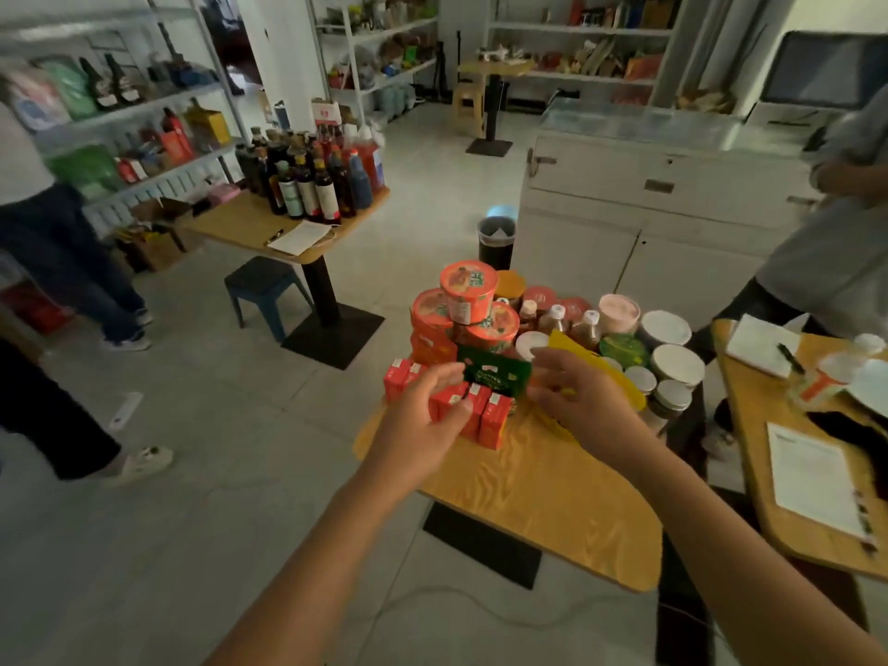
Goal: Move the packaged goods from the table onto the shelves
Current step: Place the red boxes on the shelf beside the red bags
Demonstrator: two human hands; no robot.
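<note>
On the small wooden table point(528, 492) stand packaged goods: stacked orange noodle cups point(468, 290), a row of red cartons point(485, 418), a green packet point(495, 374) lying on the cartons, a yellow pouch point(593, 365), small sauce bottles point(552, 319) and white-lidded tubs point(675, 362). My left hand point(423, 411) reaches over the red cartons, its loosely curved fingers at the green packet's left edge. My right hand point(572, 396) hovers at the packet's right edge in front of the yellow pouch, fingers spread. Neither hand plainly grips anything. Shelves point(144, 108) stand at the far left.
Another table point(240, 223) with many dark bottles stands to the left, a blue stool point(262, 286) beside it. People stand at the left and right edges. A black bin point(495, 242) and a white cabinet point(648, 209) lie behind. A desk with papers point(788, 473) is at the right.
</note>
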